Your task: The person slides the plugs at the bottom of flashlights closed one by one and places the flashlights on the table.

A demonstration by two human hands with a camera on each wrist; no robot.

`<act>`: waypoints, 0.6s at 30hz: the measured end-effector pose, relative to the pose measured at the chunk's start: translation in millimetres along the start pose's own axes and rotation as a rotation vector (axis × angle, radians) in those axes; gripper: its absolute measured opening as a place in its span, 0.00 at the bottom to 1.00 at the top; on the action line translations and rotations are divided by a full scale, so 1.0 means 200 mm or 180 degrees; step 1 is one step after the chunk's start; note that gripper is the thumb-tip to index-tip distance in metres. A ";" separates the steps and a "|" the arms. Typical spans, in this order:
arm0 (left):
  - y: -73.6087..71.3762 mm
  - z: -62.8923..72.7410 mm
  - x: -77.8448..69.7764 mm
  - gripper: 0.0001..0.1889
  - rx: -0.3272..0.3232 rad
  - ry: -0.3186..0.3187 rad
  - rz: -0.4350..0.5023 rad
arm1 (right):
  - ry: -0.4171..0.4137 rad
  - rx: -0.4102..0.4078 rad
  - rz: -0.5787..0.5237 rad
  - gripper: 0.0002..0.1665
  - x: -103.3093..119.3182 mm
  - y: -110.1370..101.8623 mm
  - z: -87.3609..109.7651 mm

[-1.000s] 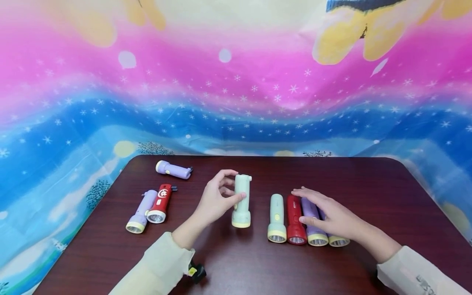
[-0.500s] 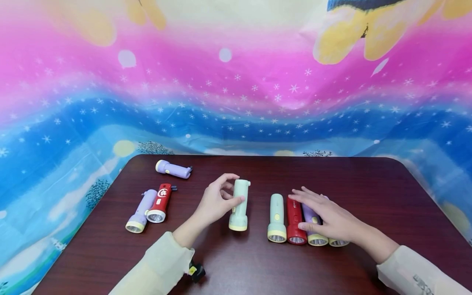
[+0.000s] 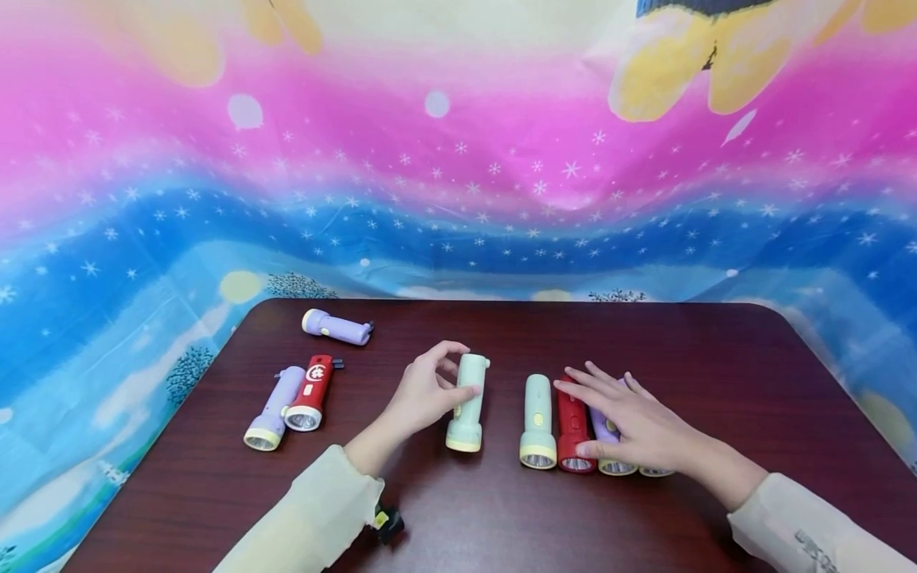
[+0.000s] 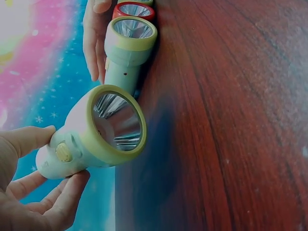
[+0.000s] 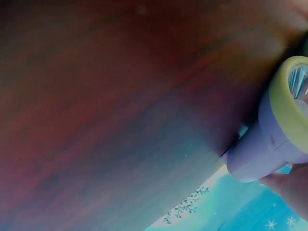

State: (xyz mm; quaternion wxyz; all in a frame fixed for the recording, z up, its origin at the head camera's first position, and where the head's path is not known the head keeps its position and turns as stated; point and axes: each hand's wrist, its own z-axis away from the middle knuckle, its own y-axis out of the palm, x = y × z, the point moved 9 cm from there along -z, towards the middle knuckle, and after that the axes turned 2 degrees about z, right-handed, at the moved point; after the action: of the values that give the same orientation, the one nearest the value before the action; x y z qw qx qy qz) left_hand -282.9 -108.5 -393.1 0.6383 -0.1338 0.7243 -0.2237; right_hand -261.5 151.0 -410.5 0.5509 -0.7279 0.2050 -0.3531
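My left hand (image 3: 426, 390) pinches a mint-green flashlight (image 3: 469, 402) by its body, between thumb and fingers. In the left wrist view this flashlight (image 4: 79, 132) hangs tilted above the table, its yellow-rimmed lens toward the camera. To its right lies a side-by-side row: another mint-green flashlight (image 3: 537, 422), a red flashlight (image 3: 571, 418) and a purple flashlight (image 3: 618, 468). A further yellow-rimmed flashlight (image 3: 655, 473) is mostly hidden under my right hand (image 3: 641, 426). That hand spreads over the row, fingers extended. In the right wrist view a purple flashlight (image 5: 255, 149) is beside a finger.
Two flashlights, one purple (image 3: 275, 410) and one red (image 3: 313, 394), lie touching at the table's left. Behind them lies another purple flashlight (image 3: 337, 327). The dark wooden table (image 3: 458, 517) ends at a patterned cloth backdrop (image 3: 458, 199).
The left hand has lowered the mint-green flashlight slightly. The right hand has spread its fingers wider and shifted a little left across the row.
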 end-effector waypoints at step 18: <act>0.10 -0.03 0.01 0.27 0.0269 -0.0097 -0.0112 | 0.0067 0.0144 0.0063 0.55 0.00 0.05 -0.01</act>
State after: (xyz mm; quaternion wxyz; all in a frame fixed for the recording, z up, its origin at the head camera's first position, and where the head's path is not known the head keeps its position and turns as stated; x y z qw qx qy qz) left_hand -286.9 -91.9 -404.5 0.6503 -0.1229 0.7020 -0.2632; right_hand -261.0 146.4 -420.5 0.5685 -0.7094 0.2099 -0.3598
